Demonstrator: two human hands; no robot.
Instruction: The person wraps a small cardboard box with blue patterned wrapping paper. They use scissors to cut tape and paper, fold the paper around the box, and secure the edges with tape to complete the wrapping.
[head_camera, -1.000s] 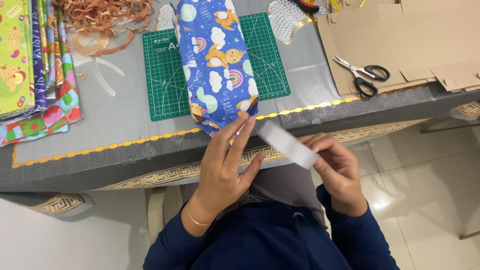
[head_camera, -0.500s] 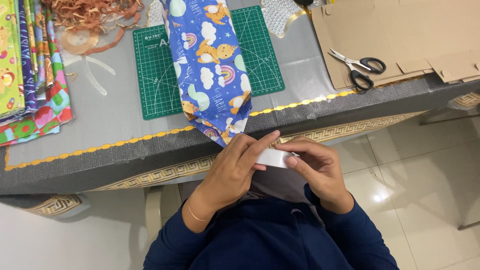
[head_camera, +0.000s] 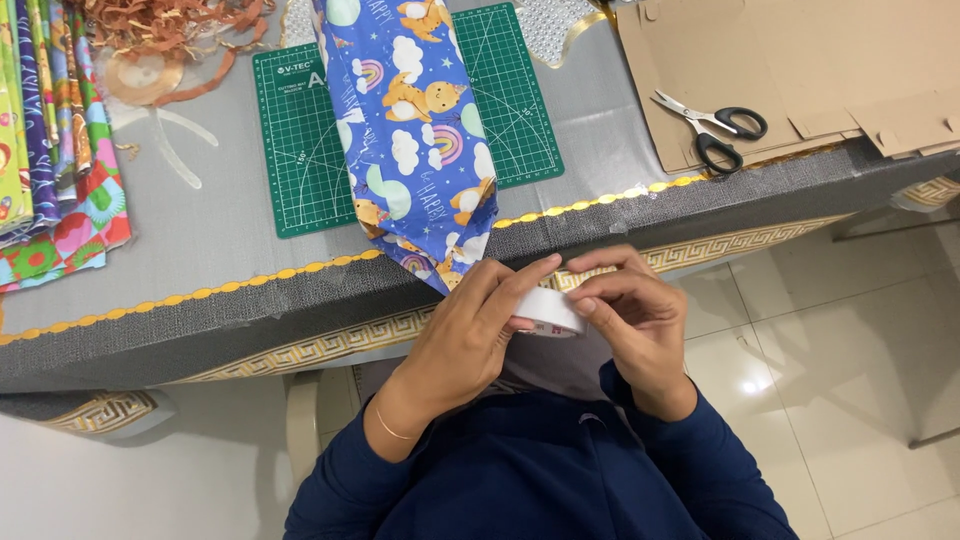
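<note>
1. A grey-topped table with yellow scalloped edge trim and a gold key-pattern border spans the scene.
2. Glossy pale floor tiles at right reflect a bright light spot.

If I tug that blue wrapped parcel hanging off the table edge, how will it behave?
The blue wrapped parcel probably slides easily: glossy paper on a smooth cutting mat. Its overhanging end looks creased and loose, so likely floppy and tearable there.
</note>
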